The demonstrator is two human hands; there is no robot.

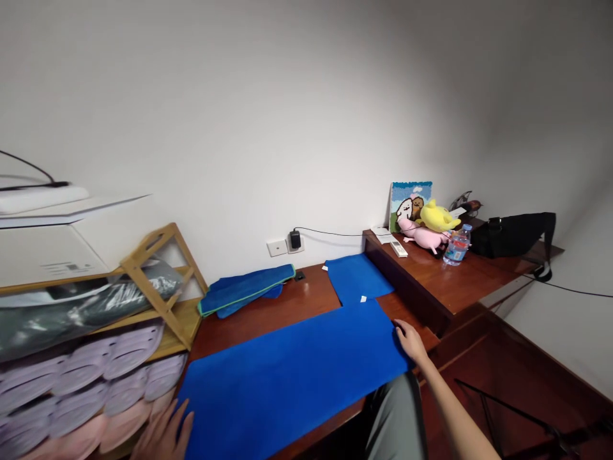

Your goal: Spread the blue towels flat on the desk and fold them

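A long blue towel [297, 370] lies spread flat along the front of the brown wooden desk. At its left end is my left hand [165, 434], fingers stretched and apart, beside the cloth's edge; the frame cuts off part of it. My right hand [410, 340] is at the towel's right edge, its bent fingers closed on the border. Behind the right end, a smaller blue cloth [359, 278] with white tags lies flat. A folded blue cloth with green trim [249, 287] rests at the back left of the desk.
Left stands a wooden rack [179, 319] with lilac and pink slippers [83, 370] and a white box [57, 249]. A raised ledge [407, 281] at right bears plush toys [433, 227], a water bottle [457, 246], a remote [398, 249] and a black bag [514, 233]. A plugged-in adapter [295, 239] trails a cable.
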